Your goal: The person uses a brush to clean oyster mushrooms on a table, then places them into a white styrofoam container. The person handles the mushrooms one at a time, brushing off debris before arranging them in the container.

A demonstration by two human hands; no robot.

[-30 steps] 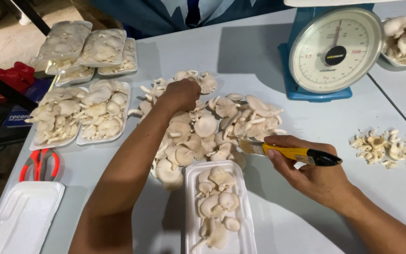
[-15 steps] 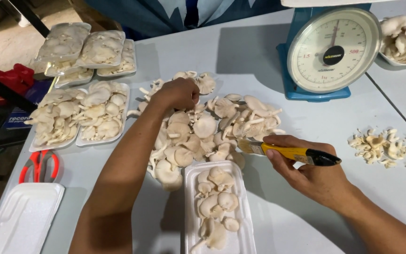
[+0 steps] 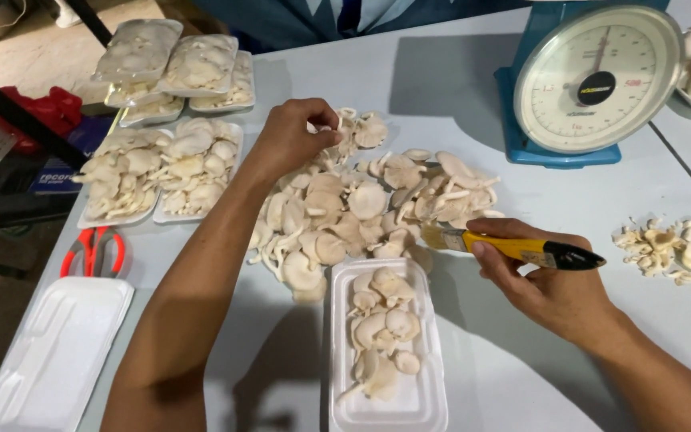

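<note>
A loose heap of pale oyster mushrooms [image 3: 361,208] lies in the middle of the light table. My left hand [image 3: 291,138] rests at the heap's far left edge, its fingers pinched on a mushroom there. My right hand [image 3: 549,282] sits to the right of the heap and grips a yellow utility knife [image 3: 521,248] with a black end, blade pointing left toward the mushrooms. Just in front of the heap stands a white foam tray [image 3: 421,400] partly filled with mushrooms.
A blue dial scale [image 3: 593,80] stands at the back right. Mushroom trimmings [image 3: 669,250] lie at the right. Filled trays [image 3: 161,168] and wrapped trays [image 3: 173,68] sit at the left, with red scissors [image 3: 93,252] and empty foam trays [image 3: 53,360] nearer me.
My left hand has shifted slightly along the heap's far edge and closed its fingers on a mushroom. My right hand and the knife stay where they were.
</note>
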